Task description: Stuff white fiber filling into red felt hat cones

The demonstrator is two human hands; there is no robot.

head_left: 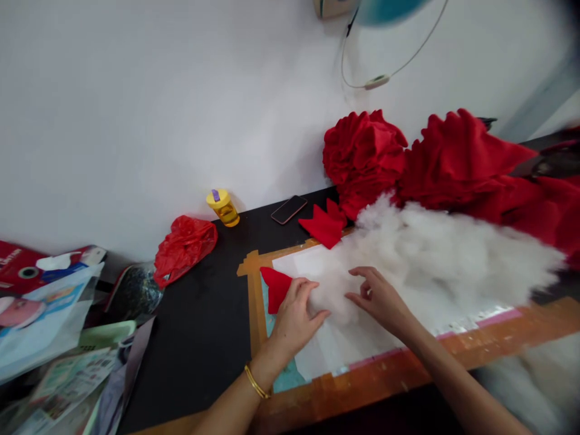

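Works at a black table [194, 338], seemingly at an early stage, over a white sheet [324, 353] framed in brown tape [254, 314]. Leaves most of the white fluff in a loose heap [435, 248] across the right of the sheet, backed by bulky red cloth [365, 151] along the wall. Reaches in with left hand [292, 317] and right hand [378, 299], both over the sheet. Has one pointed red piece [321, 226] by the sheet's back edge and a smaller red piece [274, 287] just beside the left hand, partly hidden by it. Sets only a thin tuft [338, 290] apart, between both hands. Spreads the left fingers wide, thumb well off the forefinger; curls the right fingers around a narrower gap. Cannot tell about any fibres caught there. Crowds the table's left end with printed papers [86, 368], then a crumpled red plastic bag [183, 248], a yellow-lidded cup [224, 208] and a phone [289, 209], all well apart from the hands. Finds little in the way except the heap, close to the right hand.
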